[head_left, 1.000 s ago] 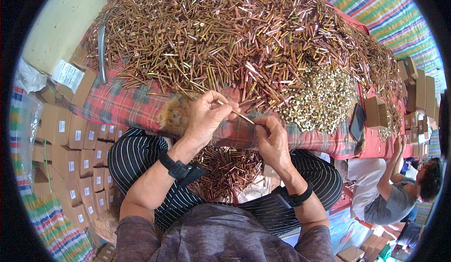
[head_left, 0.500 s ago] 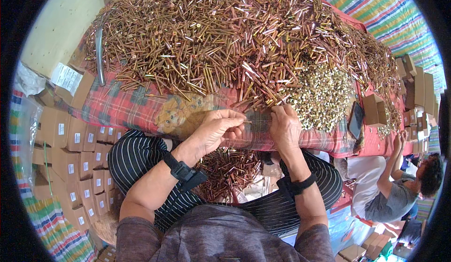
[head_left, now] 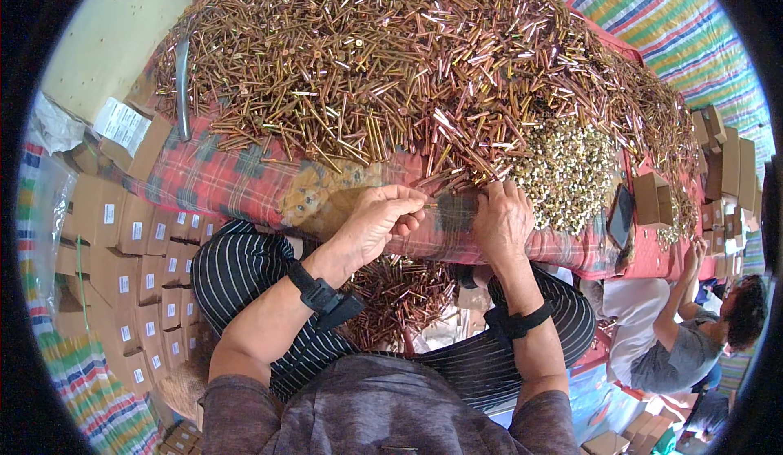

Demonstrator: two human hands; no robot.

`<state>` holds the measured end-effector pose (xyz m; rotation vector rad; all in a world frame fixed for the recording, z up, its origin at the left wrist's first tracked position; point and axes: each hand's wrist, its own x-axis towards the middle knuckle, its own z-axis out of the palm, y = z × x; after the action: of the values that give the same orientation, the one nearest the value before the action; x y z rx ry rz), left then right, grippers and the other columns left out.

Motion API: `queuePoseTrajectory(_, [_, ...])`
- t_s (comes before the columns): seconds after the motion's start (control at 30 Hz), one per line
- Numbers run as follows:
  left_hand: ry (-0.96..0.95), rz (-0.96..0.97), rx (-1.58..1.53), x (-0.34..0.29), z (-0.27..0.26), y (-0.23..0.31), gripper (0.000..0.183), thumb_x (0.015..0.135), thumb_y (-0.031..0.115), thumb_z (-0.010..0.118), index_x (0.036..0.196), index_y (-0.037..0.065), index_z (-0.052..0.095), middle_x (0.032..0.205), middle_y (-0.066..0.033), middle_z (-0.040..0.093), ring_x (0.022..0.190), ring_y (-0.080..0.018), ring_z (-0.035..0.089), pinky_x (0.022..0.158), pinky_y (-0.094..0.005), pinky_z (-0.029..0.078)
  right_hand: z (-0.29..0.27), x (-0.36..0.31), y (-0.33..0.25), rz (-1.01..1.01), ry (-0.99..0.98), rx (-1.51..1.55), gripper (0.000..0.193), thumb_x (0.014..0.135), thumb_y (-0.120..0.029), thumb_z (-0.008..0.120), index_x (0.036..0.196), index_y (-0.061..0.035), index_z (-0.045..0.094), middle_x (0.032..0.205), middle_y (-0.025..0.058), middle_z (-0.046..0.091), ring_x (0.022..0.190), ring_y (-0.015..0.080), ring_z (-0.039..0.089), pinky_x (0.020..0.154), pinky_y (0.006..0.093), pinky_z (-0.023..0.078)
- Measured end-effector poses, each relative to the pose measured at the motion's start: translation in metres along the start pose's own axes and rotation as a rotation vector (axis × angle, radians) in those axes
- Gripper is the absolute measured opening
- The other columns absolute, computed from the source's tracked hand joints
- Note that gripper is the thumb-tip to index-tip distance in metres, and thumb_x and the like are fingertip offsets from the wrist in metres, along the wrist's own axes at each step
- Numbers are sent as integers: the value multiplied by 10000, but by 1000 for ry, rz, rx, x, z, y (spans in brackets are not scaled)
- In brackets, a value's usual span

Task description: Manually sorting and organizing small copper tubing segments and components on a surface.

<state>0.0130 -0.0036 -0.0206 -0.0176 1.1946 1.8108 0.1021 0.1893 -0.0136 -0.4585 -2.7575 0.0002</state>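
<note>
My left hand is closed in a pinch over the plaid cloth, a thin gold-coloured rod-like piece poking out past its fingertips. My right hand has its fingers curled down at the near edge of the pile; their tips are hidden, so what they hold cannot be made out. Just beyond both hands spreads a broad heap of long copper-coloured metal rods, which look like bolts. A mound of small, shiny gold-coloured metal pieces, perhaps nuts, lies beside my right hand.
Red plaid cloth covers the work surface. More rods lie below, between my knees. Stacked cartons stand at left. A dark phone-like slab and an open box sit at right, near another person.
My right hand has shifted slightly right, its fingers spreading a little at the pile edge. The left hand keeps its pinch in nearly the same place. The whole view has moved slightly.
</note>
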Motion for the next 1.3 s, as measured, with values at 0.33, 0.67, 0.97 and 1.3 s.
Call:
queuePoseTrajectory(0.33, [1, 77, 59, -5, 9, 3, 136, 866, 114, 597, 948, 15, 640, 764, -4, 601, 620, -41, 506, 521, -151, 369, -10, -12, -17, 69, -48, 579, 137, 760, -109, 665, 806, -28, 564, 779, 120, 602, 690, 223, 602, 610, 328, 480])
queuePoseTrajectory(0.67, [2, 93, 61, -1, 14, -5, 101, 847, 113, 613, 906, 32, 609, 744, 10, 573, 599, -43, 454, 527, -166, 330, -12, -18, -32, 33, -126, 1177, 119, 842, -10, 614, 959, -4, 635, 866, 57, 604, 759, 100, 558, 673, 223, 451])
queuePoseTrajectory(0.97, [-37, 138, 15, -2, 16, -9, 79, 847, 92, 605, 897, 31, 601, 749, 17, 557, 613, -34, 430, 538, -171, 325, -16, -20, -36, 165, -145, 1182, 80, 856, -33, 609, 930, -3, 607, 788, 57, 595, 708, 117, 551, 648, 256, 460])
queuePoseTrajectory(1.3, [-30, 193, 102, -2, 18, -11, 79, 837, 76, 605, 894, 21, 603, 731, 30, 537, 603, -26, 415, 534, -174, 331, -21, -14, -36, 514, -519, 1254, 162, 881, -134, 599, 793, -7, 549, 677, 139, 537, 544, 243, 479, 525, 350, 415])
